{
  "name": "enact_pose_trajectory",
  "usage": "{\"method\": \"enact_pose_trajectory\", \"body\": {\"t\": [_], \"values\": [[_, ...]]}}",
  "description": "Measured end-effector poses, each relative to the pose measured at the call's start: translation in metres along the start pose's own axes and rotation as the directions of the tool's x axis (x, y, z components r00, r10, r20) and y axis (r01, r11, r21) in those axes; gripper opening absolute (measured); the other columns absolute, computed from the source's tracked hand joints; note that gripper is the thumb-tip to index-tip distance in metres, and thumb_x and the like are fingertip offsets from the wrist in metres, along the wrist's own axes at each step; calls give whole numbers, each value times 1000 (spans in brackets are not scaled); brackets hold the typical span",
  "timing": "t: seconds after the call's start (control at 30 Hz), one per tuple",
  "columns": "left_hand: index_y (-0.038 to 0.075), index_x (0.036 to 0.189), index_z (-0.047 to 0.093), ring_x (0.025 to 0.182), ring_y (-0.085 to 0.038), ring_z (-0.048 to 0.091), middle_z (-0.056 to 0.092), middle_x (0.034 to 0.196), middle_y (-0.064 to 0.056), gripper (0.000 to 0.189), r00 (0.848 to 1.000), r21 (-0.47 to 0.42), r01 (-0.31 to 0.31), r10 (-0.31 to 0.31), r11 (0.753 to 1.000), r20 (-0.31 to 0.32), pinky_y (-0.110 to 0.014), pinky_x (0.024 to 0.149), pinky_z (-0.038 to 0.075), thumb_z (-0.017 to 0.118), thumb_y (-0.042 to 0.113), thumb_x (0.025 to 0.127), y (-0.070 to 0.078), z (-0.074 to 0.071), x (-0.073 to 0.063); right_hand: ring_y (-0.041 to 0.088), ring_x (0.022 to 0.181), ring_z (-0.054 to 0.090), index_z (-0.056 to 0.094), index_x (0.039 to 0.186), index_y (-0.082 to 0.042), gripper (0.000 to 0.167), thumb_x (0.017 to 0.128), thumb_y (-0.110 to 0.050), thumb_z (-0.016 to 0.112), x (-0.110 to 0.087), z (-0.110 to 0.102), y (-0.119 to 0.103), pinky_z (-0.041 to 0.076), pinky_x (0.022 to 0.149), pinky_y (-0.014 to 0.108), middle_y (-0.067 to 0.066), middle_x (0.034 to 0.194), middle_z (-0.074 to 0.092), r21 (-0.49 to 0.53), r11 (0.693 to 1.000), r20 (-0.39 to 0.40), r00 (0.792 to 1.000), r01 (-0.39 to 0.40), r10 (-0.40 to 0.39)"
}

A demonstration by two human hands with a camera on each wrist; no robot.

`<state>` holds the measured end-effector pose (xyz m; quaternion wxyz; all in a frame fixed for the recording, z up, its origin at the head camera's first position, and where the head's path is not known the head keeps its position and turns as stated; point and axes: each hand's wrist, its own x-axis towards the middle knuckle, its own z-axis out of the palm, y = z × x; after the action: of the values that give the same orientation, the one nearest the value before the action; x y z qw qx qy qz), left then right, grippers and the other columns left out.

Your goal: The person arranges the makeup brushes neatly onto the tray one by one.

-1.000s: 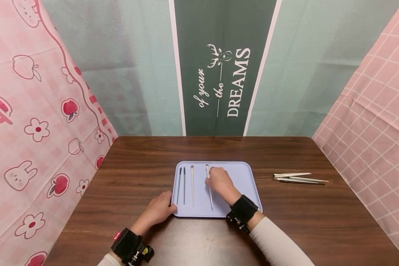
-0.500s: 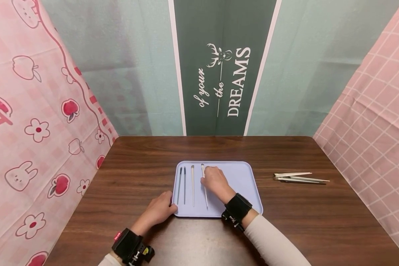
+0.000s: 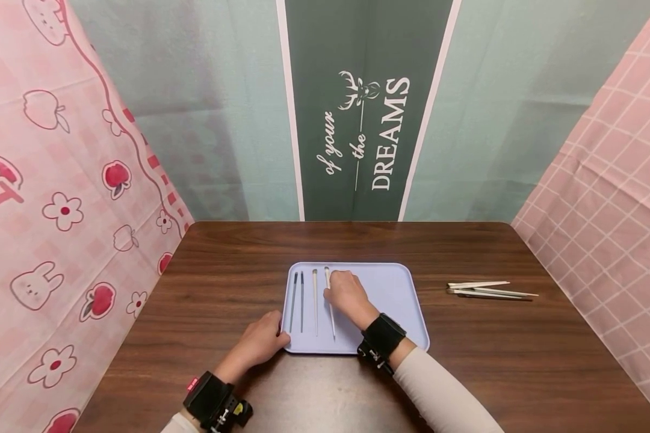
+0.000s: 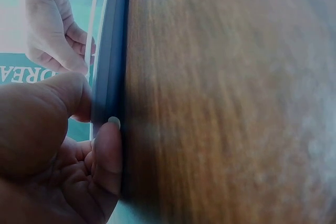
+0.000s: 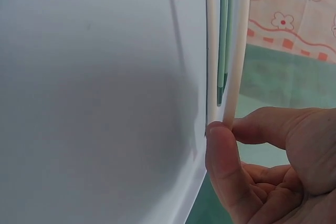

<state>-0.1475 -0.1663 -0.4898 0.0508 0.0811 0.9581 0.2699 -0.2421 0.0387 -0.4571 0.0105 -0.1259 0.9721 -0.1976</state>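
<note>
A pale lavender tray (image 3: pixel 387 307) lies on the wooden table. Near its front left corner, my left hand (image 3: pixel 260 340) grips the rim; the left wrist view shows thumb and fingers on either side of the tray edge. My right hand (image 3: pixel 349 296) pinches a white-handled brush (image 3: pixel 333 325) between thumb and finger, bristle end away from me. In the right wrist view this brush (image 5: pixel 240 51) is tilted up from the tray. Left of it lie a cream-handled brush (image 3: pixel 316 300) and two thin green brushes (image 3: pixel 292 304), roughly parallel.
A loose pile of several brushes (image 3: pixel 490 291) lies on the table (image 3: pixel 476 343) to the right of the tray. Patterned cloths hang at the left, back and right. Each wrist wears a black camera strap (image 3: pixel 208 400).
My right hand has moved left over the tray with the white brush, bringing it close beside the cream brush. My left hand has stayed at the rim.
</note>
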Motion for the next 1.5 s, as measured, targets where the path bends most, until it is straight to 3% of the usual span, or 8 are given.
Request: {"method": "enact_pose_trajectory", "body": {"t": [1.07, 1.5], "values": [[8, 90, 54, 70, -18, 45, 47, 81, -1, 17, 1000, -7, 16, -16, 1000, -2, -36, 63, 40, 68, 14, 81, 2, -2, -2, 20, 60, 48, 47, 59, -11, 34, 84, -6, 69, 5, 5, -5, 44, 59, 35, 4, 62, 51, -46, 996, 17, 997, 75, -74], [8, 90, 54, 70, -18, 46, 47, 81, -1, 17, 1000, 0, 3, -3, 1000, -8, -37, 63, 41, 67, 15, 81, 0, 0, 0, 21, 63, 51, 51, 63, -9, 27, 84, -6, 68, 10, 8, -5, 48, 63, 37, 6, 68, 57, -58, 997, 43, 998, 58, -56]]}}
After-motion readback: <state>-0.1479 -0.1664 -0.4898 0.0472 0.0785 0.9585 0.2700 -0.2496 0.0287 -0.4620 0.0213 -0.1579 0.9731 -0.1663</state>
